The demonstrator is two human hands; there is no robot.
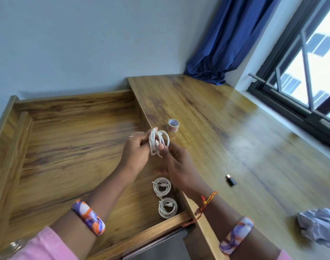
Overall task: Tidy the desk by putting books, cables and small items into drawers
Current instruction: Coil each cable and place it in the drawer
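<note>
I hold a loosely coiled white cable above the open wooden drawer, my left hand pinching its loops and my right hand closed on its lower strands. Two more coiled white cables lie in the drawer's near right corner. On the wooden desktop sit a small tape roll, a black adapter and crumpled paper

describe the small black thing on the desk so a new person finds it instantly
Start at the wooden desk right of the open drawer. The small black adapter lies alone between the tape roll and the crumpled paper: the only dark item.
</note>
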